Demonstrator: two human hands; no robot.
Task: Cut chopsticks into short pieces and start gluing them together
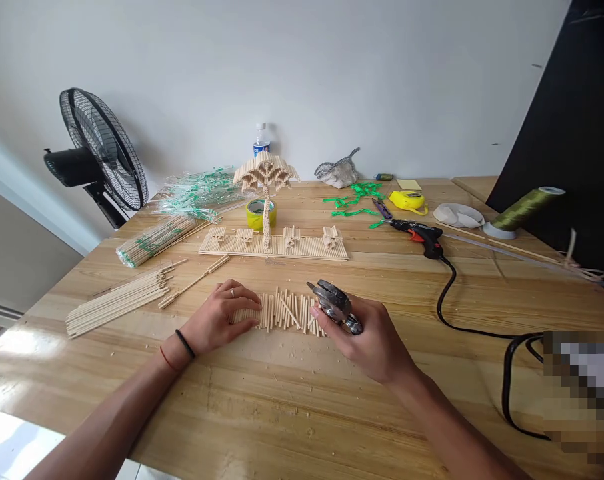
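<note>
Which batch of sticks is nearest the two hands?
The row of short sticks between the left hand and right hand; the long loose sticks and plastic-wrapped bundle lie farther left, apart from both hands.

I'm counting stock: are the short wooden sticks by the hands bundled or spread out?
Spread out: the short wooden sticks lie in a row, a few askew, with no tie visible.

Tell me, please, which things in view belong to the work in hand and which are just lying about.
In the work: short sticks, under the left hand; pliers-like tool, in the right hand; probably also long sticks and stick model.

Apparently just lying about: bottle; yellow tape measure; thread spool.
</note>
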